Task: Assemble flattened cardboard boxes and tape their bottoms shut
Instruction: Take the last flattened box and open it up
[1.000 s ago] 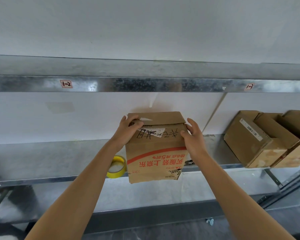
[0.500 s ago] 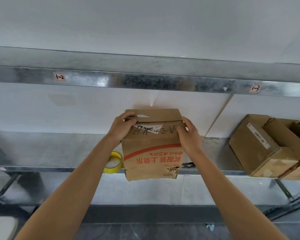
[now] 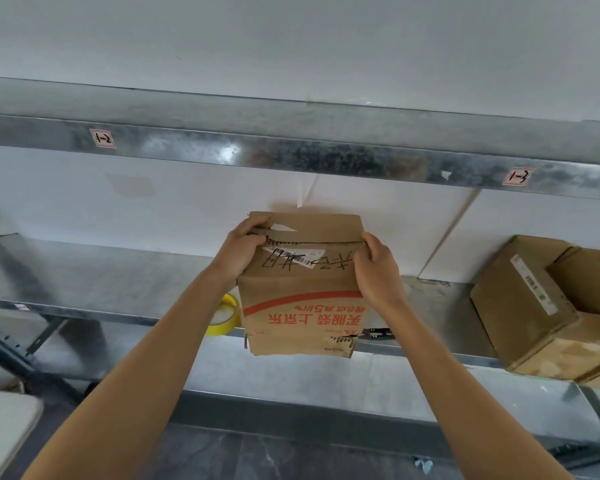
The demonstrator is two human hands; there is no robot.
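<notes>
Three brown cardboard boxes are counted: one red-printed box (image 3: 302, 306) at the front edge of the grey metal shelf (image 3: 118, 282), two plain boxes (image 3: 527, 306) at its right end. One yellow tape roll (image 3: 221, 329) is seen. Two red-framed labels (image 3: 102, 138) are stuck on the upper beam (image 3: 326, 157).

Galvanised metal shelving (image 3: 326, 157) against a white wall (image 3: 291, 46), dark floor (image 3: 291, 455).

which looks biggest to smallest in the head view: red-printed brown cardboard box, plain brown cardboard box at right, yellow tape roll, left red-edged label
1-2. red-printed brown cardboard box and plain brown cardboard box: alike; plain one cropped.
3. yellow tape roll, partly hidden.
4. left red-edged label.
</notes>
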